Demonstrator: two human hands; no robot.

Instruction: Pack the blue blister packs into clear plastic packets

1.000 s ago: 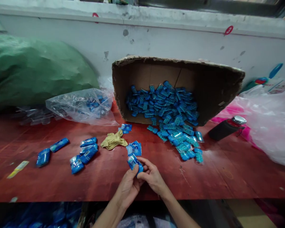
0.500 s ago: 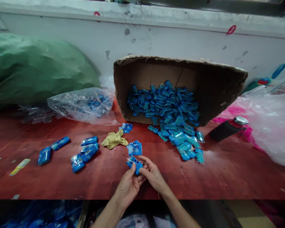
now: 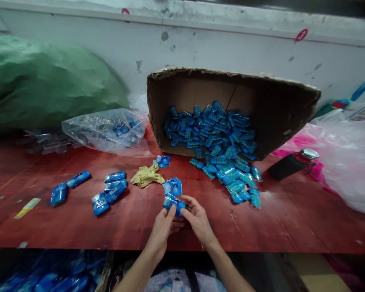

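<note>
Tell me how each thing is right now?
Box: tipped on its side, blue pieces spilling out.
Packet: held by left hand and right hand.
Clear bag: lying flat, part full.
Bottle: lying down, capped.
Cloth: crumpled.

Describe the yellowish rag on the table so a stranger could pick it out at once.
Start at the tipped cardboard box spilling blue packets onto the red table. Just off its left front corner, short of the hands, lies the crumpled rag. It is the only soft, mustard-yellow thing among glossy blue packets.
</note>
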